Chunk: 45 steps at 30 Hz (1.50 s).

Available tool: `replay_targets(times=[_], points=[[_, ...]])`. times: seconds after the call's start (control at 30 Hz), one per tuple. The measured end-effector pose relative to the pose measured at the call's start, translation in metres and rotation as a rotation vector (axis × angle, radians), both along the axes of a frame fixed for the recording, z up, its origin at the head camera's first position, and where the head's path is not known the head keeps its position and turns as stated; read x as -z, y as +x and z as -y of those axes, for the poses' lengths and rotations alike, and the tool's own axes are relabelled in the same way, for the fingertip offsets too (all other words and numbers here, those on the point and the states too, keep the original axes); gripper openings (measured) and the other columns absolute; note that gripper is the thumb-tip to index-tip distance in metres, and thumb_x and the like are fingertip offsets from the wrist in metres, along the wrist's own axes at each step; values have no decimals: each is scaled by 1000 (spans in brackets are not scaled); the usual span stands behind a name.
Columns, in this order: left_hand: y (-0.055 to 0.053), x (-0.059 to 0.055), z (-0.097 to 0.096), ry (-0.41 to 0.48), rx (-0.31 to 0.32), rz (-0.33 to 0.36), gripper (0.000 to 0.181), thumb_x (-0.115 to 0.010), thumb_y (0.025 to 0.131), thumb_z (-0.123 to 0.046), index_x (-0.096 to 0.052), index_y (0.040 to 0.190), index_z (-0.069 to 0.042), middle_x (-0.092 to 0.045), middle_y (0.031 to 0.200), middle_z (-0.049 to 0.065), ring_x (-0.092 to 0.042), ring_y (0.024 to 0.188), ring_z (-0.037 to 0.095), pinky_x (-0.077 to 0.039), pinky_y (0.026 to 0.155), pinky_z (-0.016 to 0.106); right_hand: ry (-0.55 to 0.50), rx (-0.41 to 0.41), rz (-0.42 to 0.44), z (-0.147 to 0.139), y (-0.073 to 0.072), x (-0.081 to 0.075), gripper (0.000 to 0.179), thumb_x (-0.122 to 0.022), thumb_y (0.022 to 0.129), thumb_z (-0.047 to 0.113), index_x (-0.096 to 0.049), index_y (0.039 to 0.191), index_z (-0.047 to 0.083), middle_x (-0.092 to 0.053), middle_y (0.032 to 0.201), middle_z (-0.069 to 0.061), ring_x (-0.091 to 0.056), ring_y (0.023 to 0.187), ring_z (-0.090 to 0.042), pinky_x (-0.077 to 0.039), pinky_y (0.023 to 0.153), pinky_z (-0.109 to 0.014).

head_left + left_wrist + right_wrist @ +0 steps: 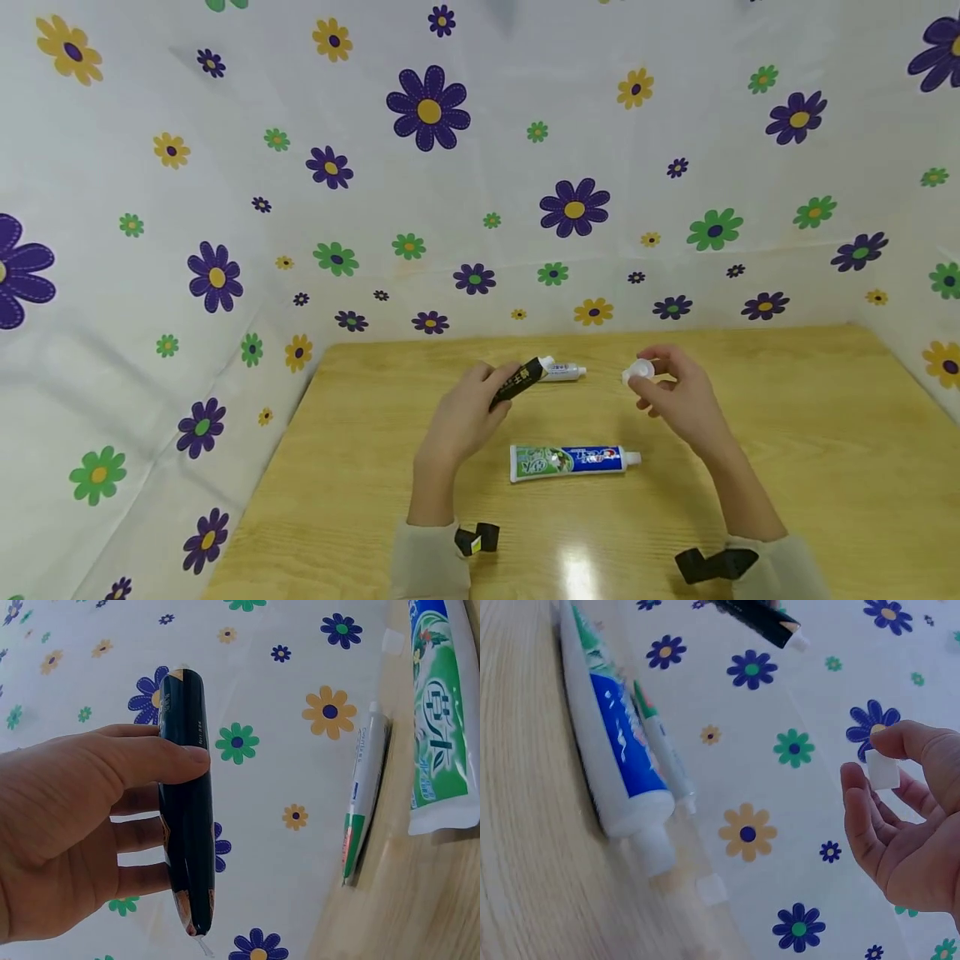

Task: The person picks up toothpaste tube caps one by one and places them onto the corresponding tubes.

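Observation:
My left hand (pixel 459 415) grips a black toothpaste tube (pixel 187 802), its white nozzle end pointing up and right in the head view. Between thumb and fingers, my right hand (pixel 686 404) pinches a small white cap (pixel 883 770), apart from the tube. A second white cap (pixel 711 889) lies on the table below the right hand. Behind the black tube rests a slim white and green toothpaste tube (pixel 564 372). Nearer the front is a large green and blue toothpaste tube (pixel 570 461), lying flat with its white end to the right.
The wooden table (pixel 337 467) runs back to a white cloth (pixel 495 167) printed with flowers, which also hangs along the sides. Black straps (pixel 480 539) sit at both wrists over light sleeves.

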State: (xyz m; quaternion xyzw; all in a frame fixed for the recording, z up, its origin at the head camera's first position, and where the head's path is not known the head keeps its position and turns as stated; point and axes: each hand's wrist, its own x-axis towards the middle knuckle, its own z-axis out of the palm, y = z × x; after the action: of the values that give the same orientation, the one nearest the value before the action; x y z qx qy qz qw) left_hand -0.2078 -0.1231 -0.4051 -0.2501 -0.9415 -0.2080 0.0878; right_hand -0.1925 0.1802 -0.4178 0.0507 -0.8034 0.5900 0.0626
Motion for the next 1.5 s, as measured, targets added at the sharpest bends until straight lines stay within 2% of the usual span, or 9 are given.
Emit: replay_targets(times=[0.23, 0.4, 0.53, 0.73, 0.93, 1.2, 1.5], points=[[9, -7, 0, 14, 12, -59, 51, -69, 94, -12, -54, 142, -20, -62, 110, 8, -59, 94, 23, -55, 73, 40, -100, 70, -105, 12, 7, -4, 28, -61, 96, 6, -54, 123, -2, -58, 96, -13, -64, 64, -16, -56, 60, -23], [14, -11, -1, 1, 43, -83, 51, -70, 94, -13, -54, 142, -20, -61, 108, 7, -57, 92, 21, -54, 72, 37, -55, 81, -151, 15, 12, 0, 26, -63, 93, 0, -56, 118, -3, -59, 95, -13, -61, 64, -15, -54, 57, -23], [16, -9, -1, -10, 51, -74, 50, -69, 94, -14, -54, 142, -21, -60, 110, 7, -58, 95, 21, -55, 73, 37, -36, 70, -146, 16, 16, 3, 27, -64, 92, 1, -55, 117, -4, -59, 97, -13, -60, 66, -13, -54, 57, -22], [19, -10, -5, -1, 66, -85, 53, -69, 94, -13, -53, 143, -23, -62, 115, 8, -61, 100, 23, -57, 75, 39, -25, 64, -151, 17, 22, -1, 26, -68, 90, 1, -59, 114, -3, -59, 90, -10, -56, 64, -11, -52, 54, -22], [23, -14, -10, 2, 106, -104, 54, -71, 93, -11, -54, 143, -21, -61, 126, 12, -61, 110, 26, -57, 82, 40, -26, 1, -200, 19, 25, -3, 28, -73, 87, -1, -61, 112, -1, -60, 94, -10, -58, 70, -12, -52, 55, -23], [29, -19, -13, -13, 123, -101, 54, -71, 92, -10, -54, 143, -21, -61, 120, 11, -60, 107, 26, -57, 81, 39, -10, -60, -149, 22, 30, -3, 30, -74, 88, 3, -63, 116, 3, -62, 110, -12, -63, 75, -11, -53, 57, -26], [28, -20, -17, -30, 156, -110, 52, -72, 92, -11, -57, 141, -20, -62, 117, 6, -60, 97, 19, -54, 79, 34, 15, -100, -145, 24, 31, -4, 30, -74, 88, 5, -65, 117, 6, -65, 105, -10, -60, 72, -12, -49, 53, -26]])
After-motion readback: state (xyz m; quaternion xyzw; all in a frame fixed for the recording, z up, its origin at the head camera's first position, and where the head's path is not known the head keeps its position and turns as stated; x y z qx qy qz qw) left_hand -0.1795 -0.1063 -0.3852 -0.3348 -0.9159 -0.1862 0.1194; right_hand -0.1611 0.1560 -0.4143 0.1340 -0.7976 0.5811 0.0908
